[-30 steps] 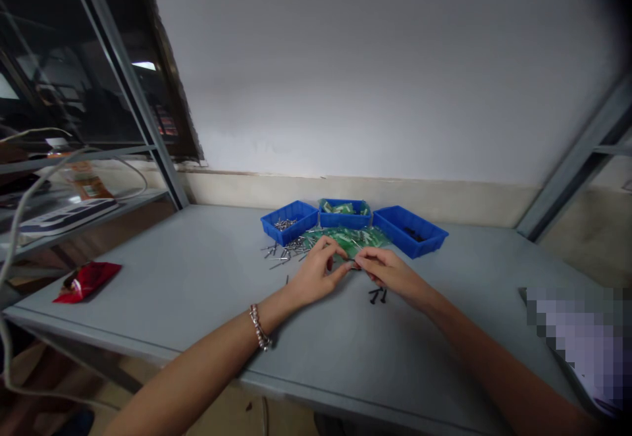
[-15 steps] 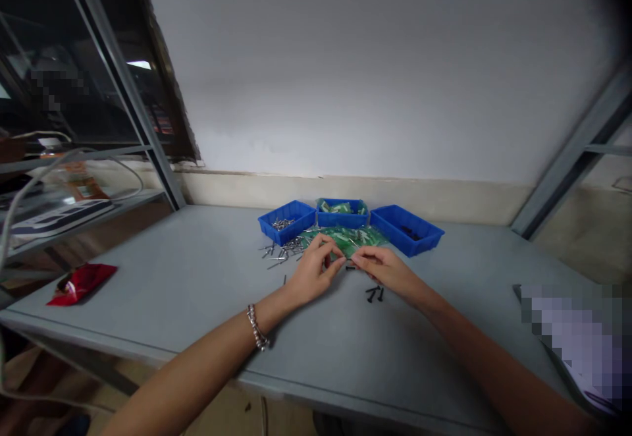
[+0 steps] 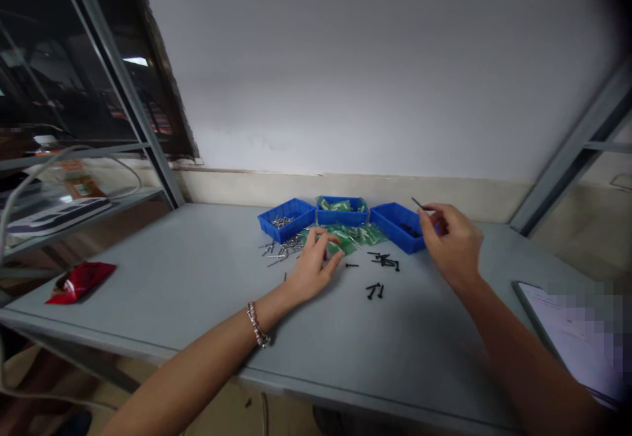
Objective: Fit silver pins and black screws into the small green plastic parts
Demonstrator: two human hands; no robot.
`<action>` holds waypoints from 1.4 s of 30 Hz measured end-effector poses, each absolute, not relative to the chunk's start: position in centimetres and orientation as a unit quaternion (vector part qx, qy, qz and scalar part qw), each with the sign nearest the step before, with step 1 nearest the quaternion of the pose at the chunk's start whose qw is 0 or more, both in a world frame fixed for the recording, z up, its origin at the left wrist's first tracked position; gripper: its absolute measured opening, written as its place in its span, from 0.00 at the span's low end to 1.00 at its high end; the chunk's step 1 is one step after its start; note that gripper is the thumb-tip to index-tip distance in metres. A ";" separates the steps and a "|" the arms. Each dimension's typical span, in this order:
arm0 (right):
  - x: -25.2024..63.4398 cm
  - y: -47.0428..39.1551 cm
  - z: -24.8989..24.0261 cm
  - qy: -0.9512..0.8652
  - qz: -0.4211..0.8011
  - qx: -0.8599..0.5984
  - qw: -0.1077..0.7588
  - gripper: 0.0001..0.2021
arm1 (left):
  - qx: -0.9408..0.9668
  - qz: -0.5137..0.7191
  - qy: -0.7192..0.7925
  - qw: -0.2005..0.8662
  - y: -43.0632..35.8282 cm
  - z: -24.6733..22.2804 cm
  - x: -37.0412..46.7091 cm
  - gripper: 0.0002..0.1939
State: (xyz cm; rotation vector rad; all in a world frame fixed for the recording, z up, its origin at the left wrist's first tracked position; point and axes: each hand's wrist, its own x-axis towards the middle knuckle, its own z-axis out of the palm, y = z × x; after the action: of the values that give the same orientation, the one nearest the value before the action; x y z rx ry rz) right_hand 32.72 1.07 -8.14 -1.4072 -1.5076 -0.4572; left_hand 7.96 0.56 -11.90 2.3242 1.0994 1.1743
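Observation:
My right hand (image 3: 453, 242) is raised beside the right blue bin (image 3: 395, 217), pinching a thin dark screw (image 3: 419, 204) between thumb and fingertips. Black screws lie inside that bin. My left hand (image 3: 316, 261) rests just in front of the green plastic bags (image 3: 348, 237), its fingers curved and apart, holding nothing visible. To its right, a single black screw (image 3: 352, 265) lies on the table, with a cluster of black screws (image 3: 385, 261) farther right. Several more black screws (image 3: 375, 290) lie nearer to me.
Silver screws or pins (image 3: 285, 250) are scattered by the left blue bin (image 3: 286, 220), which holds more. The middle blue bin (image 3: 342, 217) contains green packets. A red packet (image 3: 81, 282) lies at the left, and a clipboard with paper (image 3: 557, 317) at the right edge.
My right hand has moved right and up, away from my left hand, and carries a dark screw. The black screw cluster it covered now shows. My left hand has barely moved.

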 end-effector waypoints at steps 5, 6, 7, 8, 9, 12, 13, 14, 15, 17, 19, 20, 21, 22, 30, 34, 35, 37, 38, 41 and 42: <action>36.0 3.1 -10.0 -0.606 -0.157 -0.693 0.356 0.17 | 0.817 0.407 0.380 0.153 0.5 -12.0 7.9 0.09; 36.4 3.4 -10.2 -0.611 -0.155 -0.692 0.351 0.18 | 0.818 0.407 0.377 0.151 0.5 -12.0 7.9 0.09; 36.5 3.6 -10.3 -0.624 -0.150 -0.683 0.350 0.18 | 0.820 0.408 0.374 0.148 0.5 -12.0 7.9 0.09; 36.5 3.6 -10.2 -0.642 -0.137 -0.669 0.349 0.18 | 0.822 0.408 0.371 0.145 0.6 -12.0 7.9 0.09; 36.3 3.6 -10.1 -0.666 -0.114 -0.653 0.341 0.17 | 0.824 0.407 0.368 0.140 0.6 -12.0 7.9 0.08; 35.1 3.2 -9.6 -0.744 -0.013 -0.614 0.265 0.11 | 0.831 0.399 0.366 0.126 0.6 -12.0 7.8 0.08; 34.7 3.1 -9.5 -0.759 0.013 -0.609 0.230 0.10 | 0.833 0.395 0.368 0.124 0.6 -12.0 7.8 0.09; 34.4 3.0 -9.6 -0.767 0.030 -0.610 0.196 0.09 | 0.834 0.391 0.369 0.122 0.6 -11.9 7.8 0.09; 34.1 3.0 -9.7 -0.769 0.040 -0.615 0.167 0.08 | 0.836 0.388 0.370 0.121 0.6 -11.9 7.8 0.09; 33.8 3.1 -10.3 -0.766 0.049 -0.629 0.125 0.08 | 0.839 0.383 0.368 0.122 0.5 -11.8 7.9 0.09; 33.7 3.3 -11.1 -0.767 0.052 -0.632 0.099 0.07 | 0.841 0.380 0.365 0.124 0.4 -11.7 7.9 0.09; 33.7 3.4 -11.5 -0.769 0.050 -0.631 0.092 0.07 | 0.841 0.379 0.365 0.125 0.4 -11.7 7.9 0.09; 33.7 3.5 -11.9 -0.771 0.045 -0.629 0.089 0.08 | 0.841 0.378 0.365 0.125 0.4 -11.6 7.9 0.09; 33.7 3.6 -12.3 -0.773 0.038 -0.627 0.088 0.08 | 0.842 0.377 0.366 0.125 0.4 -11.7 7.9 0.09; 32.9 3.4 -12.6 -0.773 0.014 -0.630 0.077 0.07 | 0.847 0.373 0.360 0.119 0.6 -11.9 7.8 0.09; 32.1 2.8 -11.6 -0.779 0.027 -0.618 0.103 0.05 | 0.848 0.362 0.368 0.122 0.6 -11.9 7.8 0.10; 31.8 2.5 -11.3 -0.786 0.031 -0.606 0.122 0.05 | 0.849 0.356 0.371 0.124 0.6 -11.9 7.8 0.10; 30.8 1.9 -10.8 -0.801 0.031 -0.577 0.157 0.04 | 0.852 0.344 0.373 0.130 0.5 -11.9 7.8 0.09; 30.3 1.5 -10.5 -0.810 0.026 -0.561 0.168 0.04 | 0.853 0.339 0.373 0.134 0.5 -11.9 7.8 0.09; 28.5 0.6 -10.2 -0.836 -0.004 -0.519 0.176 0.04 | 0.852 0.338 0.372 0.146 0.7 -12.0 7.8 0.10; 28.0 0.4 -10.2 -0.847 -0.017 -0.500 0.178 0.04 | 0.850 0.342 0.371 0.149 0.7 -12.1 7.8 0.11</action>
State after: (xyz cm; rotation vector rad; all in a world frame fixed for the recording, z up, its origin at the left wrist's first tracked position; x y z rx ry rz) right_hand 28.00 0.38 -10.19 -1.4151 -2.3969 -0.0468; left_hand 7.82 0.74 -12.09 2.4446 1.0675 0.9817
